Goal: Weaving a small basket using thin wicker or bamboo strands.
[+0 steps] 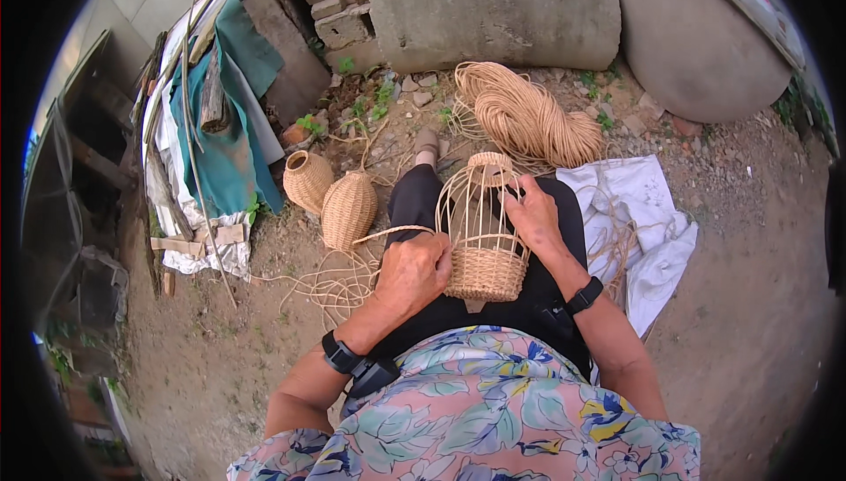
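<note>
A half-woven rattan basket (483,269) rests on my lap, its lower part tightly woven and bare upright ribs rising to a small woven ring at the top. My left hand (412,271) is closed on a rattan strand (388,234) that loops in from the left, right beside the basket's woven base. My right hand (534,215) lies against the ribs on the basket's right side, fingers pinching among them near the top.
Two finished woven vases (348,209) lie on the dirt to my left, with loose strands around them. A large coil of rattan (529,118) lies ahead, a white cloth (643,216) to the right. Concrete blocks, bricks and a tarp line the far side.
</note>
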